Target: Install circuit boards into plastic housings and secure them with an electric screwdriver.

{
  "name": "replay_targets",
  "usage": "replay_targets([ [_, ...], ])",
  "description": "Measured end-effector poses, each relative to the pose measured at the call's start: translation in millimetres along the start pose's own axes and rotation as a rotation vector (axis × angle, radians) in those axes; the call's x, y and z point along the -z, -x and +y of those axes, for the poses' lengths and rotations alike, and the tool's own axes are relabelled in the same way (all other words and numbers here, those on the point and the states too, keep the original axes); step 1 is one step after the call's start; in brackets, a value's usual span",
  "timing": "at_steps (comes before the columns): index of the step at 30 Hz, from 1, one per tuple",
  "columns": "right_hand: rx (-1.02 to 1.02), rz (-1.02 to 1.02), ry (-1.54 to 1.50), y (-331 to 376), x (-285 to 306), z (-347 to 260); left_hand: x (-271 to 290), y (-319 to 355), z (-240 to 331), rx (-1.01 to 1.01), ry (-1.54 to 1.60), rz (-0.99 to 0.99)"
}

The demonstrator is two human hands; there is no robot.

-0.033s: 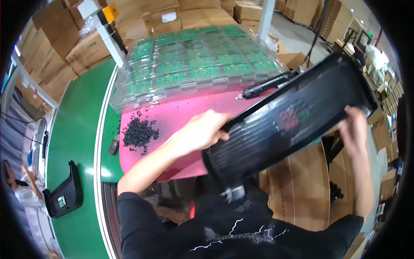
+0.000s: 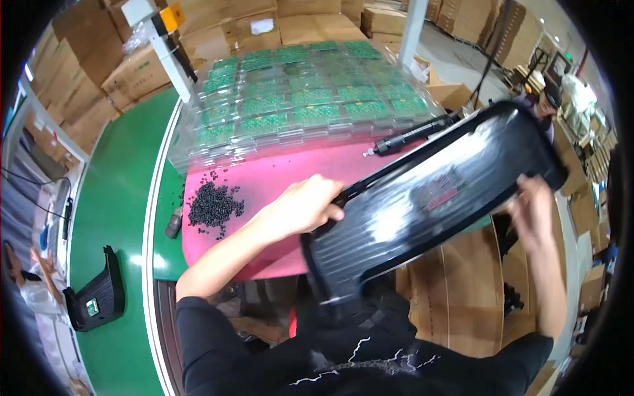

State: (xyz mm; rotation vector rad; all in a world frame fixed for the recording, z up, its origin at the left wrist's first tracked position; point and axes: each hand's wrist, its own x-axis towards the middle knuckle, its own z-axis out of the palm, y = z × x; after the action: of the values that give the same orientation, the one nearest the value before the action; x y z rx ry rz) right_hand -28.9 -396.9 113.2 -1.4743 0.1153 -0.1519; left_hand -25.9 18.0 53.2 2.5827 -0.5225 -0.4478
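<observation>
A long black plastic housing (image 2: 409, 218), ribbed at one end, is held up slantwise over the right side of the pink mat (image 2: 290, 175). My left hand (image 2: 307, 204) grips its left edge, thumb on the inner face. At its lower right edge, my right hand (image 2: 531, 204) has its fingers curled on the rim, slightly blurred. A reddish and green patch (image 2: 439, 191) shows on the shiny inner face; I cannot make out what it is. Beyond the housing lies a black electric screwdriver (image 2: 409, 137). Small black screws (image 2: 214, 204) are heaped on the mat's left.
Stacked clear trays of green circuit boards (image 2: 310, 99) fill the back of the mat. Left is a green conveyor (image 2: 109, 218) carrying another black housing (image 2: 99, 297) with a small board. A co-worker (image 2: 39, 284) is beyond it, another person (image 2: 548, 102) far right. Cardboard (image 2: 456, 290) stands below right.
The housing has tipped so bright glare now covers its inner face, and its right end sits a little lower. My right hand has shifted slightly down and left with it.
</observation>
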Motion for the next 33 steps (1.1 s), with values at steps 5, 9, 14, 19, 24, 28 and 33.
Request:
replay_targets([
  [5, -0.641, -0.278, 0.407, 23.1, -58.9, 40.9, -16.8, 13.2, -88.6, -0.204, -0.059, 0.338],
  [9, -0.368, -0.968, 0.616, -3.9, -135.5, 33.3, 2.3, 8.5, -78.1, -0.115, 0.07, 0.379],
  [14, 0.747, -0.876, 0.842, -114.8, -301.6, 53.6, -11.3, 2.6, -98.6, -0.293, -0.205, 0.66],
  [19, 0.958, -0.493, 1.355, -246.5, -427.2, 109.9, -3.8, -2.4, -113.4, -0.368, -0.223, 0.673],
  [24, 0.849, -0.383, 1.395, -335.6, -483.0, 177.6, -8.8, -10.2, -114.6, -0.367, -0.195, 0.635],
  [28, 0.7, -0.481, 1.447, -334.8, -512.8, 164.0, -9.6, -0.8, -112.8, -0.367, -0.163, 0.672],
  [33, 1.061, -0.252, 1.097, -317.0, -493.6, 155.4, -7.7, -4.0, -113.7, -0.39, -0.135, 0.657],
])
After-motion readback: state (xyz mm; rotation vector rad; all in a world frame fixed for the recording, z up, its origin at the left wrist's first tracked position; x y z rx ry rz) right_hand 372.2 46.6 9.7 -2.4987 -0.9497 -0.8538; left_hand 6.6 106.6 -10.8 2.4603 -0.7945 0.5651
